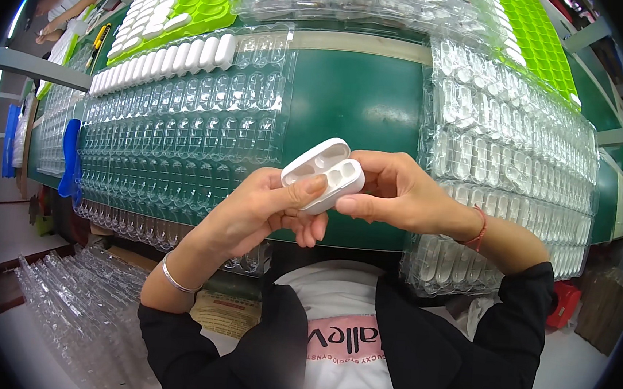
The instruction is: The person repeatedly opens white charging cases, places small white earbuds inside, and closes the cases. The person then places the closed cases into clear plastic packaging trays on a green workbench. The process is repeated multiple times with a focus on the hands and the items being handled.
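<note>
A small white case (337, 185) is held up over the green worktop (356, 88), in front of the person's chest. Its lid stands open and leans to the upper left, and rounded hollows show inside the base. The left hand (272, 205) holds the case from the left, with its thumb laid across the near side and its other fingers curled below. The right hand (405, 194) is narrow around the right end of the case, thumb on the near side and forefinger behind. A silver bangle (179, 275) circles the left wrist, and a thin red cord (481, 230) circles the right.

To the left of the hands lies a wide clear plastic tray (184, 137) with rows of oval pockets. A line of white cases (168, 59) fills much of its far row. Beyond it is a bright green tray (208, 0), partly covered with more white pieces. To the right spread clear trays (512, 155) with long pockets, and another green tray (546, 45) lies farther back. More clear packaging (370, 7) is piled at the far middle of the worktop. A blue object (70, 157) sits at the left edge of the clear tray. At the lower left, a heap of clear plastic sheets (86, 316) lies well apart from the hands.
</note>
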A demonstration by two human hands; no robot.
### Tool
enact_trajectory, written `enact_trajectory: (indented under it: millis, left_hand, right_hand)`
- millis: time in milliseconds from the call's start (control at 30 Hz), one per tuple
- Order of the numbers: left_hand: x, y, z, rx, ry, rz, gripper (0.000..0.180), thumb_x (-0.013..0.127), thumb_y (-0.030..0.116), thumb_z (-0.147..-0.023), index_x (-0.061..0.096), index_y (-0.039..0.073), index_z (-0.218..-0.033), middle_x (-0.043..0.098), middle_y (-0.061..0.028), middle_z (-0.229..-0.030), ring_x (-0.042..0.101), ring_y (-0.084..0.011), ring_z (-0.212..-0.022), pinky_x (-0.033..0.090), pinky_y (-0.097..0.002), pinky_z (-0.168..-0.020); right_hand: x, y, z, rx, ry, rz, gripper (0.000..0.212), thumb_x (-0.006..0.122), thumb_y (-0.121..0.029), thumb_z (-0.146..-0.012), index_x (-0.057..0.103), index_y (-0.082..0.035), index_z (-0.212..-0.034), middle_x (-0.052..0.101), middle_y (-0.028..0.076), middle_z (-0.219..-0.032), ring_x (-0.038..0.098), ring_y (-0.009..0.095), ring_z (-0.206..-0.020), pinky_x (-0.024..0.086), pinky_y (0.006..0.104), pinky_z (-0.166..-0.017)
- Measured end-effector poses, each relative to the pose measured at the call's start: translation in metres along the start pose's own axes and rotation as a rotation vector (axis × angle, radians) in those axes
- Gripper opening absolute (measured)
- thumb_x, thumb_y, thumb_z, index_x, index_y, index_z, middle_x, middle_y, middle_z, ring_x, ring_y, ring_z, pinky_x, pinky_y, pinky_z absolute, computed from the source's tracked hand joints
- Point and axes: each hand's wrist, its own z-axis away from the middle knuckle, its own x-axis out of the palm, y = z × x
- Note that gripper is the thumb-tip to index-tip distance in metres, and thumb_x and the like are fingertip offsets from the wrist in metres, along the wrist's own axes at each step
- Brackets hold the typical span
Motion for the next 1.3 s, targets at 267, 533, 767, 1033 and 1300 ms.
enact_trajectory:
  millis: [267,533,767,1033,1300]
  left_hand:
    - [0.002,-0.007,0.013,0.415,0.222,-0.196,0.039,0.063,0.026,-0.098,0.058,-0.003,-0.123,0.066,-0.0118,-0.11,0.062,-0.0142,-0.103,0.053,-0.0295,-0.082]
    - [0.006,-0.001,0.005,0.44,0.36,-0.379,0.037,0.065,0.007,-0.095,0.053,-0.005,-0.129,0.069,-0.0124,-0.108,0.065,-0.0148,-0.101,0.053,-0.0297,-0.089]
    - [0.012,-0.002,0.017,0.696,0.291,-0.533,0.051,0.074,0.01,-0.088,0.053,-0.002,-0.133,0.065,-0.0093,-0.111,0.062,-0.0153,-0.101,0.048,-0.027,-0.088]
    - [0.008,0.002,0.002,0.643,0.243,-0.973,0.048,0.072,-0.006,-0.08,0.061,0.003,-0.127,0.064,-0.0116,-0.107,0.064,-0.0184,-0.089,0.052,-0.0282,-0.073]
    - [-0.083,0.087,-0.023,0.848,0.707,-1.391,0.028,0.064,-0.007,-0.08,0.063,0.002,-0.107,0.065,-0.0175,-0.099,0.062,-0.0369,-0.094,0.05,-0.0428,-0.083]
  right_hand:
    - [0.002,0.011,0.001,-0.06,0.133,0.077,0.032,0.075,-0.023,-0.091,0.068,0.002,-0.109,0.07,0.004,-0.092,0.062,0.008,-0.083,0.051,0.0272,-0.074]
    - [-0.002,0.018,0.004,-0.164,0.14,0.322,0.03,0.078,-0.027,-0.086,0.072,0.0,-0.099,0.068,0.004,-0.078,0.058,0.007,-0.067,0.046,0.0257,-0.06]
    - [-0.001,0.015,0.003,-0.195,0.221,0.352,0.025,0.079,-0.022,-0.083,0.071,-0.001,-0.094,0.067,0.005,-0.073,0.055,0.008,-0.06,0.045,0.0258,-0.056]
    - [0.01,0.01,0.001,-0.106,0.26,0.483,0.021,0.078,-0.013,-0.083,0.071,-0.002,-0.099,0.067,0.007,-0.073,0.059,0.012,-0.058,0.046,0.0279,-0.055]
    - [-0.054,-0.021,-0.002,-0.347,0.529,0.98,0.026,0.072,-0.006,-0.084,0.068,-0.004,-0.109,0.068,0.011,-0.085,0.067,0.026,-0.072,0.051,0.0336,-0.064]
